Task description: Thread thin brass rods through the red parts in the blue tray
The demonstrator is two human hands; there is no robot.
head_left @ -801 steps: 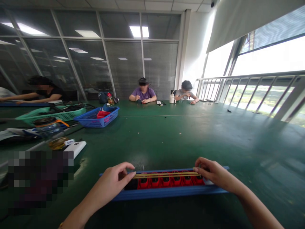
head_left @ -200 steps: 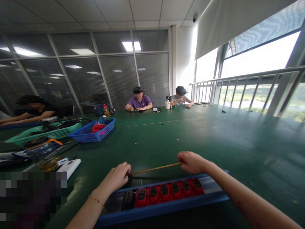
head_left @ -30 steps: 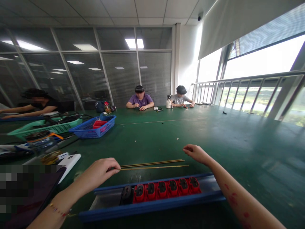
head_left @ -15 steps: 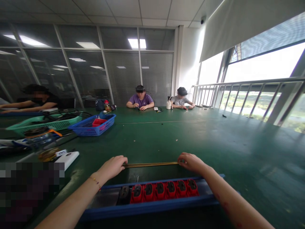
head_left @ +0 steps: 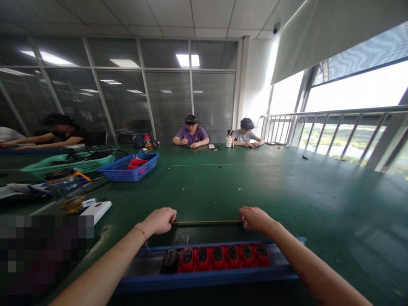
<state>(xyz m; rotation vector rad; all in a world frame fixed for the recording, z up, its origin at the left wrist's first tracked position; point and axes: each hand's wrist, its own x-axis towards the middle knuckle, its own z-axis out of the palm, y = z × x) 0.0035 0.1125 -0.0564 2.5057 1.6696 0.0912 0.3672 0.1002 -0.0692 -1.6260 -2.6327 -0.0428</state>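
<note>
- I have the thin stick (head_left: 208,222) running straight between the two hands, one end at the left hand (head_left: 162,221), the other at the right hand (head_left: 256,218).
- Left hand: fingers curled over its end of the stick, closed around it; I see no gap.
- Right hand: the same closed hold on the opposite end, knuckles up.
- The middle stretch is bare, lying roughly level from side to side, just beyond the far edge of the blue tray (head_left: 204,276). I cannot tell whether it touches the green table (head_left: 270,187) or hangs slightly above.
- It looks yellowish-brown, slim and straight. From my angle it shows as one narrow line, so I cannot tell whether several lie together; both ends are hidden in the fingers.
- Nearer than the stick, I see six red blocks (head_left: 217,264) with black tops standing in a row in the tray, and a black block (head_left: 170,260) beside the row's left end.
</note>
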